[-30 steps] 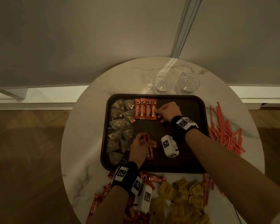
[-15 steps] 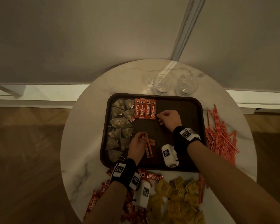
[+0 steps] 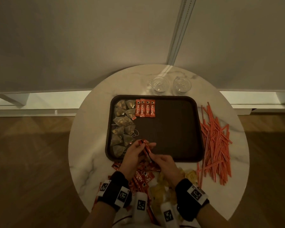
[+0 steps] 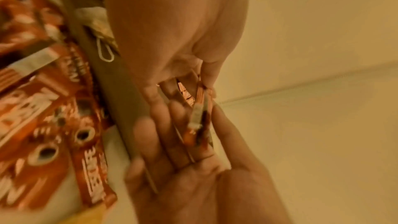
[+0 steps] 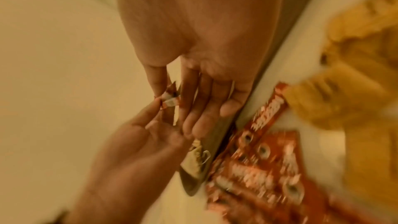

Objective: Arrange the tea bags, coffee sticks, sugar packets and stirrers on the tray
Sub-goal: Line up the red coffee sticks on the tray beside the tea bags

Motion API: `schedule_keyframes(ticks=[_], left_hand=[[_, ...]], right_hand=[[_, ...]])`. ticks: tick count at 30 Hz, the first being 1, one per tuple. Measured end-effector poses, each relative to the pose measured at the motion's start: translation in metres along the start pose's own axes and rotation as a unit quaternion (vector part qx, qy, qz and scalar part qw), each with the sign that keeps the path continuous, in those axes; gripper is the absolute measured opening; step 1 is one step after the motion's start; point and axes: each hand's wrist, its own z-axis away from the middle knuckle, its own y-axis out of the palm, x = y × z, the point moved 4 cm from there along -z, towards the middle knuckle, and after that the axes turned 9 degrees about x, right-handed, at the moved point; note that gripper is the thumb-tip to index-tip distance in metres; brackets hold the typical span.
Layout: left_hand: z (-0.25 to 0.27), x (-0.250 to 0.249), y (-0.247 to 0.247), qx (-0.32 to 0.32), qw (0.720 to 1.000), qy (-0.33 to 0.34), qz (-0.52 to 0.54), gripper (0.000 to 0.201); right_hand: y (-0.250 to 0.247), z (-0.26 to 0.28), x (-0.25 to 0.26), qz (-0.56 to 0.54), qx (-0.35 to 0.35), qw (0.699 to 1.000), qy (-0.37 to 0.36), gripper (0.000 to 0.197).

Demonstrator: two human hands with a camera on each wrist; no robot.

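Note:
A dark brown tray (image 3: 176, 129) lies on the round marble table. Pyramid tea bags (image 3: 122, 127) fill its left side, and a row of red coffee sticks (image 3: 145, 108) lies at its far edge. Over the tray's near left corner my left hand (image 3: 141, 145) pinches a few coffee sticks (image 3: 146, 148) between thumb and fingers (image 4: 206, 77). My right hand (image 3: 152, 159) pinches the near end of these sticks (image 5: 170, 101). The two hands touch. How many sticks are held is hidden.
Loose coffee sticks (image 3: 143, 176) and yellow sugar packets (image 3: 190, 176) are heaped on the table in front of the tray. Red striped stirrers (image 3: 214, 142) are scattered at its right. Two glasses (image 3: 160, 83) stand behind it. The tray's right half is bare.
My right hand left the row of sticks at the tray's far edge and came back to meet my left hand. My left hand drew slightly nearer with its sticks.

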Motion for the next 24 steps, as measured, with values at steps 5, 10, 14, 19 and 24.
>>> schedule_keyframes(ticks=[5,10,14,19,24], left_hand=[[0.028,0.005,0.008,0.055,0.986,-0.013,0.157,0.014],[0.043,0.004,0.004,0.015,1.0,0.011,0.024,0.025],[0.055,0.005,-0.001,-0.051,0.991,0.044,-0.112,0.012],[0.066,0.004,-0.003,-0.064,0.979,0.085,-0.175,0.007],[0.063,0.005,-0.008,-0.046,0.977,0.054,-0.199,0.017]], right_hand=[[0.025,0.027,-0.004,-0.119,0.02,0.993,-0.01,0.027],[0.025,0.047,0.0,-0.009,-0.033,0.999,-0.041,0.023],[0.022,0.056,0.002,0.032,-0.059,0.996,-0.062,0.019],[0.024,0.063,-0.003,0.08,-0.043,0.993,-0.078,0.005],[0.019,0.069,-0.009,0.072,-0.055,0.992,-0.09,0.013]])
